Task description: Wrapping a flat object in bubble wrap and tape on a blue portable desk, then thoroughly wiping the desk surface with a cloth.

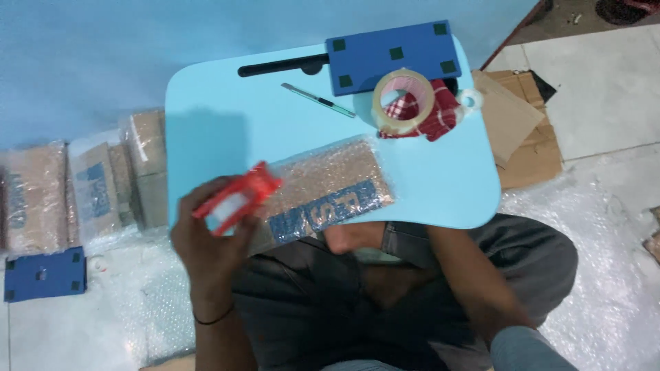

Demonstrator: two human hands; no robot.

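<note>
Left hand grips red tape dispenser; right hand, fingers apparently under bubble-wrapped parcel, mostly hidden. Parcel overhangs counter; may slip.

Bubble-wrapped brown parcel on tray — blue label.

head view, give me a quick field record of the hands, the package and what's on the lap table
left hand: holds a red tape dispenser over the package's left end
right hand: at the package's near edge, mostly hidden
package: bubble-wrapped, lying on the light blue lap table
also on table: tape roll, utility knife, red checked cloth, blue board
</note>
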